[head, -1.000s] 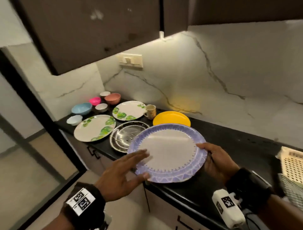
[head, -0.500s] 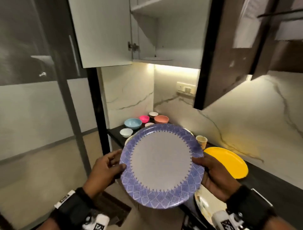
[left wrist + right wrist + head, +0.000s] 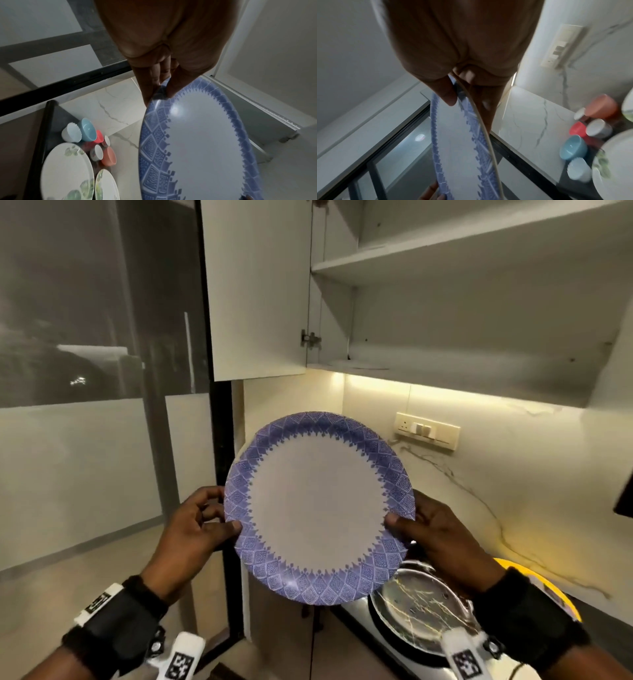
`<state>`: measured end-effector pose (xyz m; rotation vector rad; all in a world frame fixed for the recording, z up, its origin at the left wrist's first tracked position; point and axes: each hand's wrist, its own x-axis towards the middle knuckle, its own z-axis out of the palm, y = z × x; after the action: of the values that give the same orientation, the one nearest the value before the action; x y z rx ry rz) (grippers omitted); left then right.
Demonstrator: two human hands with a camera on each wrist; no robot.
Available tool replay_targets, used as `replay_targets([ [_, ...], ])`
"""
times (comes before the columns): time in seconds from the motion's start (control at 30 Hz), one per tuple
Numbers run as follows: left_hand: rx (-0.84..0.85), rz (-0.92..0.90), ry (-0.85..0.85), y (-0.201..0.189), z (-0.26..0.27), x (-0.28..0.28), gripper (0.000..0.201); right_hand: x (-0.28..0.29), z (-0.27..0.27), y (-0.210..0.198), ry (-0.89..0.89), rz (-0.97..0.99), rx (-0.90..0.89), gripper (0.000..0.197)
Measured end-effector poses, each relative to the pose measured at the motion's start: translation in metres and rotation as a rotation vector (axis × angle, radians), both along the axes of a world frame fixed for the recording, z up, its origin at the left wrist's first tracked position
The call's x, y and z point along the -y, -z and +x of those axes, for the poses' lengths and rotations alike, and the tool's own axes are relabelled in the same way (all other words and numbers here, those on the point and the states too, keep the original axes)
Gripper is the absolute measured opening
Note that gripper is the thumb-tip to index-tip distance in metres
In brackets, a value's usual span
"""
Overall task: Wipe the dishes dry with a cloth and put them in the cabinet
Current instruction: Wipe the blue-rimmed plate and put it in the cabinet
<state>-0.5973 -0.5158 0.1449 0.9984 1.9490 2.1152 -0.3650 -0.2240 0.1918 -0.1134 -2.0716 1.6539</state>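
Left hand [image 3: 197,530] grips the left rim of the blue-bordered plate [image 3: 317,505], thumb on its face, fingers [image 3: 205,496] curled behind. Plate held tilted in mid-air, below the open cabinet [image 3: 462,313]. Right hand [image 3: 442,537] pinches the right rim likewise. Steel plate [image 3: 414,614] lies on the worktop [image 3: 56,116] beneath that hand.

Round white plate [image 3: 317,508] with blue patterned rim, tilted upright below open cabinet [image 3: 479,302].

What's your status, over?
Left hand and right hand grip plate rim. Plate held up below cabinet, not shelved. Cabinet door open; no obstruction seen.
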Motion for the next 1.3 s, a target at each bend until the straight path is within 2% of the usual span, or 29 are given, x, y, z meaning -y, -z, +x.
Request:
replay_targets([
  [0.13,-0.103,-0.029,0.058,-0.019,-0.028,-0.014,0.037,-0.008,-0.023,-0.019,0.131,0.165,-0.095,0.021],
  [0.27,-0.183,-0.017,0.089,-0.034,-0.063,-0.048,0.027,-0.030,-0.050,-0.035,0.203,0.383,-0.227,0.027],
  [0.43,-0.250,-0.016,0.062,-0.063,-0.111,-0.097,0.028,-0.066,-0.083,-0.063,0.331,0.705,-0.404,0.024],
  [0.67,-0.585,0.027,-0.058,-0.122,-0.182,-0.161,0.034,-0.118,-0.145,-0.104,0.477,1.085,-0.520,0.037],
  [0.83,-0.786,0.060,-0.065,-0.139,-0.223,-0.199,0.035,-0.160,-0.200,-0.115,0.582,1.414,-0.550,0.045],
  [1.1,-0.982,0.065,-0.087,-0.137,-0.289,-0.268,0.046,-0.203,-0.305,-0.131,0.807,1.688,-0.519,0.051],
  [1.3,-0.904,-0.010,-0.072,-0.140,-0.355,-0.332,0.043,-0.237,-0.384,-0.141,0.908,1.766,-0.322,0.070],
])
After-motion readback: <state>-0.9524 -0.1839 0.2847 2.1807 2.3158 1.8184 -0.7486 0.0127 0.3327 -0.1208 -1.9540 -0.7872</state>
